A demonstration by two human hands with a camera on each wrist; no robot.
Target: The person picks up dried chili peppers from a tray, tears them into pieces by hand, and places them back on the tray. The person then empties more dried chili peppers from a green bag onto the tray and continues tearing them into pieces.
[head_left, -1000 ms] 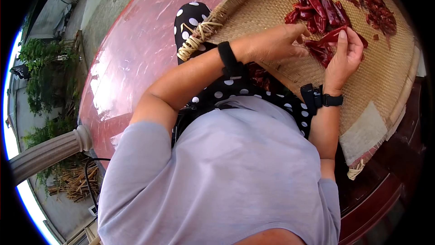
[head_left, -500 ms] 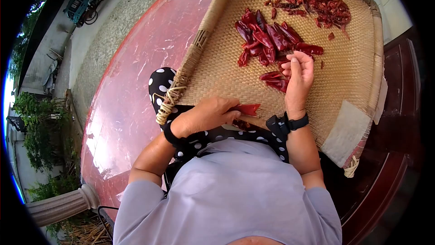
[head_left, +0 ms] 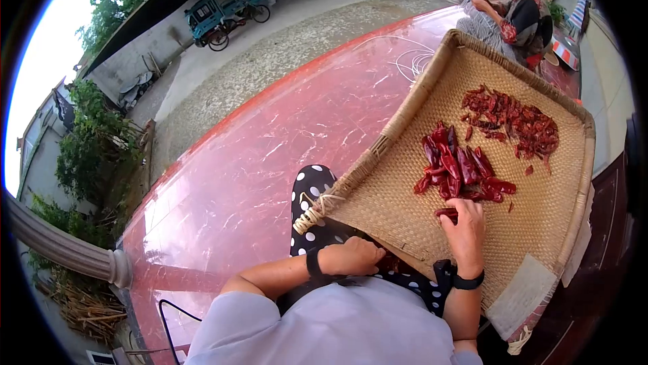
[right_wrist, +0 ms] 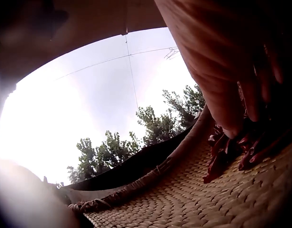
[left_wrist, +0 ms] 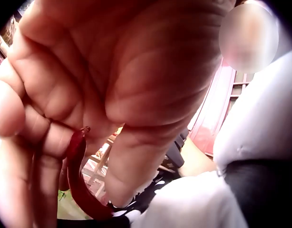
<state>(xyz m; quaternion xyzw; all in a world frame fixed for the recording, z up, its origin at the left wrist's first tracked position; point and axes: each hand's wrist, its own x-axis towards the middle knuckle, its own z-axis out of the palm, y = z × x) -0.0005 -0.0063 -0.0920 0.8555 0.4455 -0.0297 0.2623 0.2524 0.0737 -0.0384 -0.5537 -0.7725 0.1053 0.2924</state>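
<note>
Low over the lap at the tray's near edge is my left hand (head_left: 352,257); in the left wrist view its curled fingers and thumb hold a curved dark-red pepper (left_wrist: 77,178). My right hand (head_left: 466,230) reaches down onto the woven tray (head_left: 385,223), gripping a red pepper (head_left: 445,212) between thumb and fingers at the near side of a heap of whole peppers (head_left: 451,166). In the right wrist view, the right hand's fingertips (right_wrist: 231,129) touch red peppers (right_wrist: 217,161), and shadow hides part of the grip.
Shrivelled red pepper pieces (head_left: 516,122) lie on the tray's far part. A pale patch (head_left: 526,294) covers its near right corner. Dark red pieces (head_left: 390,262) show beside my left hand at the lap. Another person (head_left: 516,17) sits beyond the tray.
The head view has swung up, showing the yard and the seated person. My left hand has withdrawn from the tray to the lap. My right hand has lowered onto a pepper by the heap.
</note>
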